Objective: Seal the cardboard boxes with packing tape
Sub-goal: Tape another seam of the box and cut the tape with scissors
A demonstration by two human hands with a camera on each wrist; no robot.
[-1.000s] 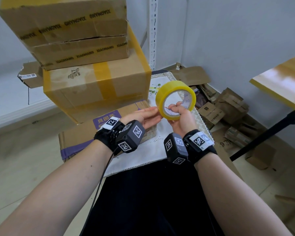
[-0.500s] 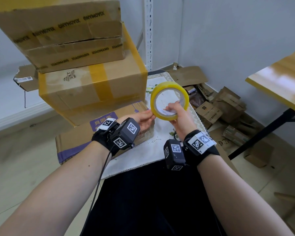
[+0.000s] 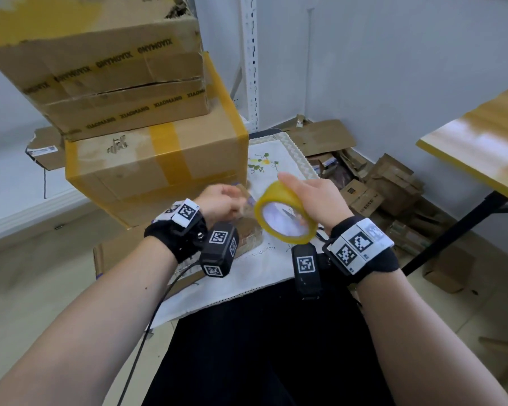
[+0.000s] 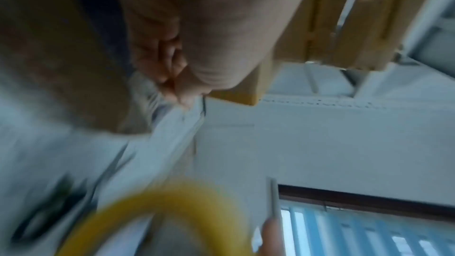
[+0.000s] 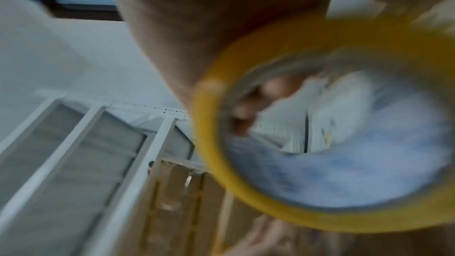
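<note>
right hand [image 3: 314,197] held the yellow tape roll [image 3: 285,213], fingers through its hole | left hand [image 3: 222,202] curled, blurry, just left of the roll, can't tell if it held anything | taped boxes [image 3: 156,162] stacked behind | white cloth [image 3: 255,273] under the hands | flat cardboard scraps [image 3: 376,186] by the wall

Tape roll [image 3: 285,213] was yellow with a pale bluish-white core, stacked boxes [image 3: 156,168] were brown with yellow tape bands, the top box [image 3: 100,63] bore dark repeated lettering, the cloth [image 3: 261,271] was white with a green-yellow floral print, and the wristbands [image 3: 361,250] were black with black-white square markers.
</note>
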